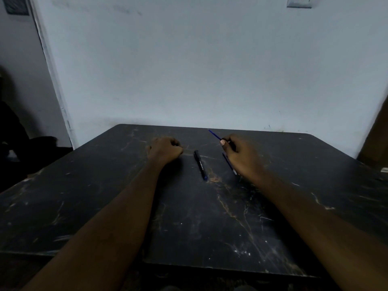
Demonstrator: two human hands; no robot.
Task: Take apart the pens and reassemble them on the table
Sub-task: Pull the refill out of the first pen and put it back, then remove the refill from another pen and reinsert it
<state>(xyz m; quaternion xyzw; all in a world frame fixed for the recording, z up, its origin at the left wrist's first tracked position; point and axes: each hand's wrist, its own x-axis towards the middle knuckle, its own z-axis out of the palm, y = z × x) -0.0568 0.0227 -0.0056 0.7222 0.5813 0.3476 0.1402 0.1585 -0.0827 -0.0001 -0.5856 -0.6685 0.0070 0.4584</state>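
A head-worn camera looks down over two bare forearms stretched across a dark, scratched counter (210, 227) that stands against a pale wall (210, 59).

The left hand (164, 151) rests on the counter left of centre, its fingers curled into a loose fist; nothing can be seen inside it.

The right hand (241, 158) sits right of centre, near the far edge. Its thumb and fingers are pressed together around a thin blue refill (214, 134), which sticks out past the thumb and slants up and to the left, its tip above the counter's back edge.

Between the two hands a black pen (200, 163) lies flat on the counter, apart from both. Its black cap points away from the person and a blue end points toward them.

Just left of the right hand, partly hidden under it, a second slim dark blue pen part (227, 161) lies on the counter, roughly parallel to the black pen, with a pale end nearest the person. Whether the hand touches it cannot be told.

A grey switch plate (299, 2) is on the wall at the upper right, and a dark doorway area lies at the far left
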